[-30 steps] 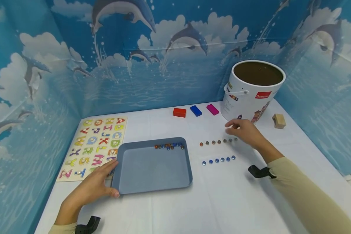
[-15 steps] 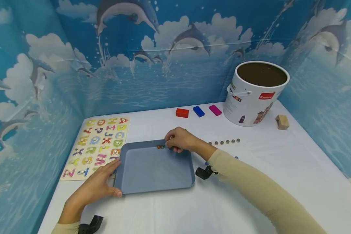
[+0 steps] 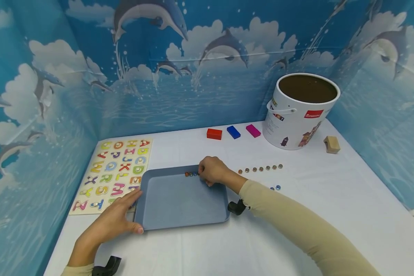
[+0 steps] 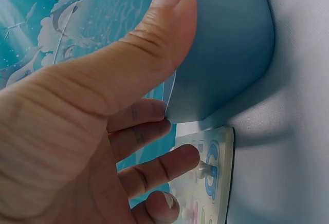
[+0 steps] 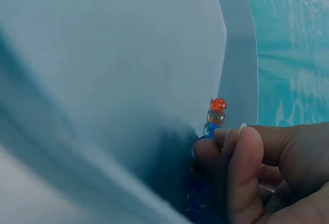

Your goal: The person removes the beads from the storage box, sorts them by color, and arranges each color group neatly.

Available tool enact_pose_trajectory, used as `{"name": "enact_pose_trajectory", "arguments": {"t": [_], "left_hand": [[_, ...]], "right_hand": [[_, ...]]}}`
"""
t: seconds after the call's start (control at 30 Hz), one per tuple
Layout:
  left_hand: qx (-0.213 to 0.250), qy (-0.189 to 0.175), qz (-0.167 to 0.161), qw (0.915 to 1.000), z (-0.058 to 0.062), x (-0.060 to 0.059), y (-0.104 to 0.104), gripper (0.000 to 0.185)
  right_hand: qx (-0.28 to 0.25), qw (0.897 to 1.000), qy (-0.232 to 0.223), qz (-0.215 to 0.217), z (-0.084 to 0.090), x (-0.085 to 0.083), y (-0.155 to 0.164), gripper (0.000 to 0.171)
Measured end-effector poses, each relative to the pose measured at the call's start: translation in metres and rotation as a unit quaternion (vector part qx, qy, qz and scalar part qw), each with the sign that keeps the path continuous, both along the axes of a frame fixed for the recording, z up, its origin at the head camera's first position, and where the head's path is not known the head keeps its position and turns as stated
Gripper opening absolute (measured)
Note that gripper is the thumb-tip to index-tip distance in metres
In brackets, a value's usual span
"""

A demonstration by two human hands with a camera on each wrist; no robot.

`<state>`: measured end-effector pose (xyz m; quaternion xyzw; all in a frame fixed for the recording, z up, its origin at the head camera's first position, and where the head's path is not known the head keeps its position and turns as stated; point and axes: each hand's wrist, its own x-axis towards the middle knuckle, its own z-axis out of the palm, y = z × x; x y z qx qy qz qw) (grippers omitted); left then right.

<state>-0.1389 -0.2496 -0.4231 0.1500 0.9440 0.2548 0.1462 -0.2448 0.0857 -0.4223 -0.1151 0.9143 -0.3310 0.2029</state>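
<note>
2 hands share the work: your left hand [image 3: 114, 222] grips the blue tray's [image 3: 183, 203] near-left corner, steadying it, while your right hand [image 3: 212, 171] curls its fingertips onto the glass beads [image 3: 190, 174] along the far rim

White-clothed table [image 3: 296, 230] with tray [image 3: 183, 207], alphabet puzzle [image 3: 112, 172], bucket [image 3: 298, 115], blocks [image 3: 233, 132], beads [image 3: 260, 168].
</note>
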Motion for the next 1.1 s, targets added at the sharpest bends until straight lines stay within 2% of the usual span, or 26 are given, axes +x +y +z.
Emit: {"name": "enact_pose_trajectory", "arguments": {"t": [0.37, 0.43, 0.5, 0.53, 0.6, 0.7, 0.83, 0.93, 1.1], "left_hand": [[-0.002, -0.001, -0.001, 1.0, 0.0, 0.0, 0.001, 0.12], [-0.002, -0.003, 0.0, 1.0, 0.0, 0.0, 0.001, 0.12], [-0.001, -0.004, 0.0, 1.0, -0.001, 0.0, 0.0, 0.12], [-0.001, -0.005, 0.0, 1.0, -0.001, 0.0, 0.0, 0.12], [-0.003, -0.003, -0.002, 1.0, -0.001, 0.0, 0.0, 0.12], [-0.003, 0.002, -0.005, 1.0, 0.0, -0.001, 0.001, 0.12], [-0.006, 0.004, -0.007, 1.0, 0.001, -0.001, 0.002, 0.119], [-0.008, -0.004, -0.005, 0.9999, 0.001, -0.001, 0.002, 0.12], [-0.01, -0.009, -0.004, 0.9999, 0.001, 0.0, 0.003, 0.121]], "right_hand": [[0.001, 1.0, -0.01, 0.012, -0.002, 0.004, 0.002, 0.01], [-0.019, 1.0, -0.02, 0.015, -0.002, 0.004, 0.003, 0.009], [-0.061, 0.997, -0.039, 0.017, 0.0, 0.004, 0.008, 0.005], [-0.089, 0.994, -0.054, 0.018, 0.002, 0.005, 0.012, 0.004], [-0.148, 0.986, -0.077, 0.02, 0.008, 0.007, 0.024, 0.01], [-0.222, 0.97, -0.098, 0.016, 0.019, 0.012, 0.052, 0.023], [-0.255, 0.963, -0.085, -0.02, 0.028, 0.025, 0.106, 0.03], [-0.242, 0.965, -0.075, -0.071, 0.027, 0.037, 0.15, 0.036], [-0.2, 0.968, -0.068, -0.132, 0.014, 0.059, 0.215, 0.043]]}}
